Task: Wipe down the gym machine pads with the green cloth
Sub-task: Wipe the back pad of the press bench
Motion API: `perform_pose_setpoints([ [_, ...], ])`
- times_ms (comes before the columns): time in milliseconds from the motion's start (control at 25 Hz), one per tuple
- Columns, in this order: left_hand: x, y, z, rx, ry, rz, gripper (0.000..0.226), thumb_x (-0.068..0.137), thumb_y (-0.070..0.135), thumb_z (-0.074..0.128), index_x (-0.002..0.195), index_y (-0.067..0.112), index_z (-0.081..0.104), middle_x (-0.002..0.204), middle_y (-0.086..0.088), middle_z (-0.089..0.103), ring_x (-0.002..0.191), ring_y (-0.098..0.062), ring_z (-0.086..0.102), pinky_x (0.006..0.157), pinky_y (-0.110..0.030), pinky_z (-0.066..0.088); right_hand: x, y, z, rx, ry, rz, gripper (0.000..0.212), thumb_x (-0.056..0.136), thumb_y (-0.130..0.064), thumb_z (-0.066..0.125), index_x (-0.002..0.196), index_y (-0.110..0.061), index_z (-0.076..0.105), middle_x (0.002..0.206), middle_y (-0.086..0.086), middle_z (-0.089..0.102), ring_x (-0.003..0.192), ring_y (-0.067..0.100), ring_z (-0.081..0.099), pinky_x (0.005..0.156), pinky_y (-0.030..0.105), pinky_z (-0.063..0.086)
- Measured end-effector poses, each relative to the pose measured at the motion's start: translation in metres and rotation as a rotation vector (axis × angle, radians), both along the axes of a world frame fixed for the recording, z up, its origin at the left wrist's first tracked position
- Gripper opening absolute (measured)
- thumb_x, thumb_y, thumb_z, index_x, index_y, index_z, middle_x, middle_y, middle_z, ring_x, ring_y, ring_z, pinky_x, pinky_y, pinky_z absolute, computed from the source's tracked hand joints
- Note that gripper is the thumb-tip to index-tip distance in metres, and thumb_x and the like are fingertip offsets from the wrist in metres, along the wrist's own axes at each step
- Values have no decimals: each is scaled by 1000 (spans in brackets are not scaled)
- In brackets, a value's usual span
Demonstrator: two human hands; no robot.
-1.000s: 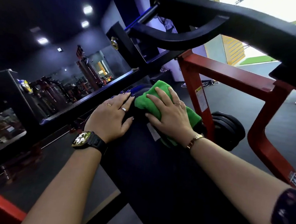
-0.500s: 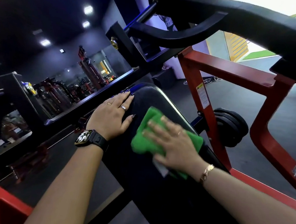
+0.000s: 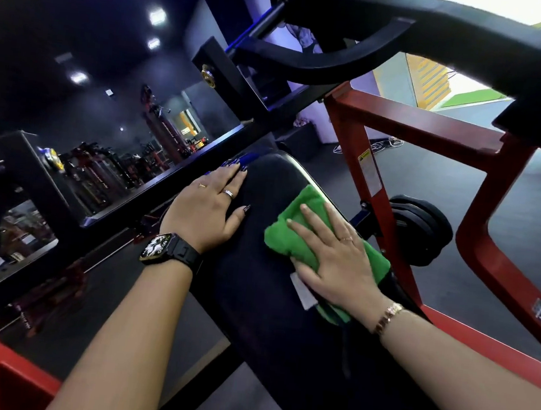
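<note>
Green cloth lies folded on the black pad of the gym machine, on the pad's right side near its rounded far end, pinned under the right hand. That hand's grip is released: the fingers are spread and straight, and the palm presses the cloth flat rather than bunching it, which I judge suits broad wiping strokes and puts plenty of fabric against the vinyl. A white tag pokes out from under the heel of the palm. The left hand is also flat with its grip released, resting on the pad's left edge well apart from the cloth, most likely to brace the body while leaning over. It wears rings and a dark watch; the right wrist has a gold bracelet. The pad looks smooth, dark and slightly glossy, so whether any patch is damp or already wiped is hard to tell. A red frame stands to the right with black weight plates beside it, and a thick black arm crosses overhead. The floor is dark rubber. To the left the room is dim and blue-lit with ceiling spots and rows of other machines.
</note>
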State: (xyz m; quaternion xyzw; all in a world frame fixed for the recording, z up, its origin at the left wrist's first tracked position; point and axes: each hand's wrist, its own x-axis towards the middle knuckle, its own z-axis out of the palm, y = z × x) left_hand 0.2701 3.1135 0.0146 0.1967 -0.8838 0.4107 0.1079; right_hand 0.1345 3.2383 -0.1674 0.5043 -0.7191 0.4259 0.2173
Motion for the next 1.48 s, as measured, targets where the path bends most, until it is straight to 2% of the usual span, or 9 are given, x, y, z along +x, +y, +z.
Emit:
perform_pose_setpoints([
  [80, -1, 0, 1, 14, -10, 9, 71, 86, 52, 17, 145, 15, 29, 151, -5, 31, 136, -23, 35, 110, -37, 30, 22, -16, 32, -31, -132, -30, 61, 83, -59, 39, 141, -40, 34, 154, -12, 24, 146, 22, 4, 115, 48, 17],
  [320, -1, -1, 0, 3, -19, -22, 69, 86, 49, 22, 143, 11, 34, 149, -9, 35, 134, -25, 38, 111, -37, 29, 57, 13, -28, -9, 309, 187, 80, 72, -53, 52, 146, -39, 26, 155, -10, 23, 145, 25, 13, 114, 47, 17],
  [640, -16, -10, 23, 169, -115, -44, 70, 86, 54, 31, 147, 21, 23, 153, -3, 25, 139, -23, 27, 112, -41, 31, -28, -30, 52, -15, -283, 10, 63, 83, -60, 37, 143, -45, 24, 156, -15, 17, 145, 21, 10, 115, 44, 21],
  [880, -91, 2, 5, 85, -355, -85, 63, 91, 48, 35, 147, 23, 21, 155, 1, 20, 144, -19, 13, 117, -44, 8, -12, 26, -48, -23, -545, -154, 67, 81, -63, 30, 144, -39, 25, 154, -11, 23, 142, 21, 20, 108, 48, 32],
  [1040, -113, 8, -11, 58, -457, -184, 73, 78, 55, 10, 141, 29, 37, 147, 7, 38, 140, -16, 26, 116, -43, 6, -18, 19, -31, -2, -522, -172, 66, 80, -62, 31, 140, -35, 36, 149, -9, 36, 138, 25, 30, 107, 45, 30],
  [1120, -116, 5, -12, 76, -440, -225, 73, 75, 54, 13, 135, 28, 44, 141, 7, 46, 135, -16, 35, 115, -43, 11, -35, -2, 5, -37, -497, -32, 59, 83, -57, 41, 137, -35, 40, 144, -10, 42, 132, 22, 38, 105, 41, 32],
  [1240, -118, 2, -10, 68, -409, -281, 66, 77, 53, 21, 130, 26, 50, 133, 5, 53, 128, -19, 44, 113, -44, 18, -63, 1, 12, -61, -722, 179, 52, 87, -51, 50, 136, -37, 38, 136, -9, 48, 122, 20, 47, 99, 38, 40],
  [1360, -119, 0, -11, 80, -409, -293, 62, 78, 54, 23, 129, 31, 50, 131, 7, 53, 126, -19, 45, 112, -42, 19, -45, 34, -50, -41, -827, -20, 52, 87, -52, 50, 135, -34, 41, 130, -6, 54, 117, 23, 50, 95, 37, 40],
  [1480, -119, 1, -13, 99, -398, -303, 62, 77, 53, 23, 128, 32, 50, 130, 7, 54, 125, -19, 45, 112, -43, 19, -22, 47, -80, -96, -737, -270, 63, 79, -61, 38, 131, -27, 47, 130, -5, 56, 114, 26, 53, 94, 41, 39],
])
